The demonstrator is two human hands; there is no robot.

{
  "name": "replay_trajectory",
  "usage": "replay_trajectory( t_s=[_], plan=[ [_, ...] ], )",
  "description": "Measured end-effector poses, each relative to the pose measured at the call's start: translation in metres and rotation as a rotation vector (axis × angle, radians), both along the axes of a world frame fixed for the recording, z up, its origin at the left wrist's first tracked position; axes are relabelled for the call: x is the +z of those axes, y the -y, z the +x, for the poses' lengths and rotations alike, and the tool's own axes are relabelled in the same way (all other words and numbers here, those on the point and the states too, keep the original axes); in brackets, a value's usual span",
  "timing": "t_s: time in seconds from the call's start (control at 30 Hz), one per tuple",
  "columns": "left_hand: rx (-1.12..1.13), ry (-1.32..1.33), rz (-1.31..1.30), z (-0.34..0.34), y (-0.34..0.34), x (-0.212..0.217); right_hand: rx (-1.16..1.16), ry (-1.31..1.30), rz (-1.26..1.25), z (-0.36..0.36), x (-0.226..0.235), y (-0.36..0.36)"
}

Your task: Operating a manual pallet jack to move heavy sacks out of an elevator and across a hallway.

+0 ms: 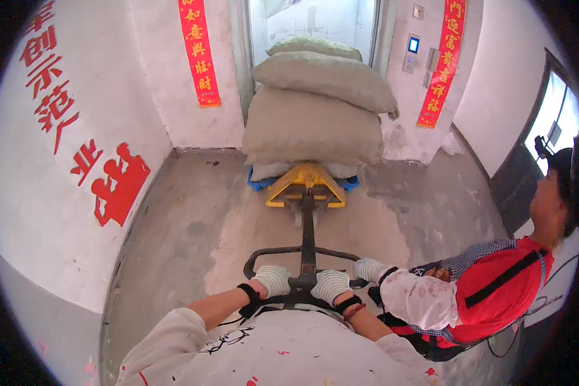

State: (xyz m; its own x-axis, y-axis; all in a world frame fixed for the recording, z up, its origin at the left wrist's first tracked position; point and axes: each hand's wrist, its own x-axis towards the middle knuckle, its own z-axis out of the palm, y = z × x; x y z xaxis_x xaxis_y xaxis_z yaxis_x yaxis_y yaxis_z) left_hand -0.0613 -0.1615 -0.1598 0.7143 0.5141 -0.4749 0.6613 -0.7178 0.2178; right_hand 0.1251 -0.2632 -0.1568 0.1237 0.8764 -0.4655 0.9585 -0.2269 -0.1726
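Yellow metal marks the near end of the pallet jack [307, 175], which stands before the doorway [312, 18] bearing a blue pallet [258, 183] and a pile of bulky sacks [312, 125], and from my remote seat that pile worries me most. One upper sack [328, 78] juts rightward past the one beneath, so I judge it could snag on the right door frame [385, 32], or slide off if the load were jolted or turned sharply. Left hand [273, 281] and right hand [331, 285], both in striped gloves, have their fingers folded over the handle [309, 260]; I see no gap, but the undersides are out of my sight, so I cannot tell how firm either hold is. A co-worker's gloved hand [370, 271] is at the handle's right end, just beside the right hand, and uneven effort between two people could swing the jack askew. The co-worker [505, 283] stands near enough for the handle to knock. Sacks hide the far end of the load and the threshold, so I cannot tell whether a lip or gap lies there; only the pallet's near corners show, and the wearer's shirt [283, 350] blocks the feet.
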Motion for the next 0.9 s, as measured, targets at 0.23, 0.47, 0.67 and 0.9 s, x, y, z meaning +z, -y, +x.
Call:
replay_trajectory(
  t_s=[0.23, 0.47, 0.67, 0.9],
  plan=[
    [-0.063, -0.003, -0.075, -0.101, 0.183, 0.026, -0.012, -0.011, 0.010, -0.102, 0.013, 0.183],
    [-0.008, 0.011, -0.051, -0.185, 0.344, 0.037, -0.025, -0.034, 0.048, -0.185, 0.025, 0.348],
    [-0.053, 0.010, -0.002, -0.248, 0.470, 0.058, 0.013, -0.032, 0.124, -0.239, 0.041, 0.480],
    [-0.087, 0.115, 0.054, -0.343, 0.613, 0.078, 0.044, -0.042, 0.109, -0.328, 0.079, 0.624]
  ],
)
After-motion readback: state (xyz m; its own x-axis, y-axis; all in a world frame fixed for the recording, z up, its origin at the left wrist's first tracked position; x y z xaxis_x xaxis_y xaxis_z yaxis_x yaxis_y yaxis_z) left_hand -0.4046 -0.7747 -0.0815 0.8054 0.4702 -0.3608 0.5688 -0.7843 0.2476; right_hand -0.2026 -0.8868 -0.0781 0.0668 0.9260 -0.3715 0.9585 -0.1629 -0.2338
